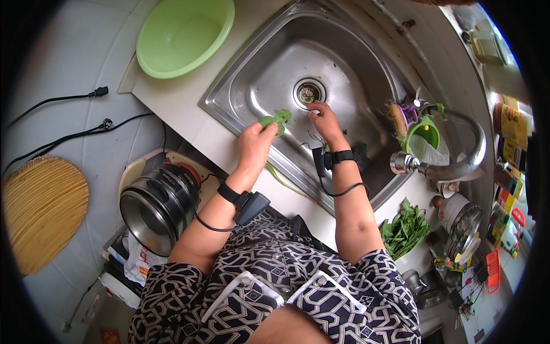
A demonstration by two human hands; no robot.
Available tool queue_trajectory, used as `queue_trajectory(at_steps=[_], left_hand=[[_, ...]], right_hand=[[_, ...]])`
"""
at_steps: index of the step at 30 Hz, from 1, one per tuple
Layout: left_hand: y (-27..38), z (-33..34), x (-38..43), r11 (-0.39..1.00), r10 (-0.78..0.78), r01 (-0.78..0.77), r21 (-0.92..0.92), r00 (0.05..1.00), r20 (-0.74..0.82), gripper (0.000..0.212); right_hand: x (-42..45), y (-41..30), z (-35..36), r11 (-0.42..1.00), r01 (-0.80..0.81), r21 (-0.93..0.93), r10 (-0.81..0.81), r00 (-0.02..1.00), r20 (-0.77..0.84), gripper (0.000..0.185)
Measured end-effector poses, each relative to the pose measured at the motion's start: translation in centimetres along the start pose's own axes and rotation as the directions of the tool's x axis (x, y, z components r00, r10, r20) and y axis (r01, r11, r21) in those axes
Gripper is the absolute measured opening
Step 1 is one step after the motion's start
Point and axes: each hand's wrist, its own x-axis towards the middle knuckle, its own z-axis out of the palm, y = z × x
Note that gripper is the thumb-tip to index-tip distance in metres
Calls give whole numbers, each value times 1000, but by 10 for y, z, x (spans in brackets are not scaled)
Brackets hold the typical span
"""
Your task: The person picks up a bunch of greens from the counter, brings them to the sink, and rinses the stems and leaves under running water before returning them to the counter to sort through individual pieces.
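Note:
My left hand (pixel 257 146) grips a green leaf (pixel 279 120) between thumb and fingers, over the near edge of the stainless steel sink (pixel 266 77). A long pale green stem (pixel 288 185) shows beneath that hand, over the counter rim. My right hand (pixel 324 122) hovers above the basin with bent fingers, just short of the drain (pixel 309 92). Whether something thin is pinched in its fingertips cannot be made out. Scraps lie in the drain strainer, and thin pale strands (pixel 316 139) show beside the right wrist. A bunch of leafy greens (pixel 406 230) rests on the counter, right of my right forearm.
A light green plastic basin (pixel 184 36) stands left of the sink. The curved faucet (pixel 468 146) and a green strainer cup (pixel 423 135) flank its right side. Stacked bowls (pixel 459 219) crowd the right counter. Steel pots (pixel 159 206) and power cords (pixel 56 144) are at left.

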Motion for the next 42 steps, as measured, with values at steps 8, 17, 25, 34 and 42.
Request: queue_trajectory(at_steps=[8,17,25,34,42], left_hand=[[16,-2,6,996,-83,83,-35,996,11,28],[29,2,5,966,-235,241,-96,970,68,27],[31,12,0,936,-325,334,-115,941,89,24],[28,23,0,909,-343,371,-190,925,165,17],[15,31,11,859,-374,417,-298,907,191,14]], right_hand=[[39,8,21,997,-45,-64,55,986,159,23],[26,13,-12,969,-210,131,188,969,161,12],[-47,34,-86,953,-215,215,252,954,-162,10],[-74,92,-148,955,-252,-157,180,912,-369,14],[-167,-115,-137,986,64,155,43,796,-604,26]])
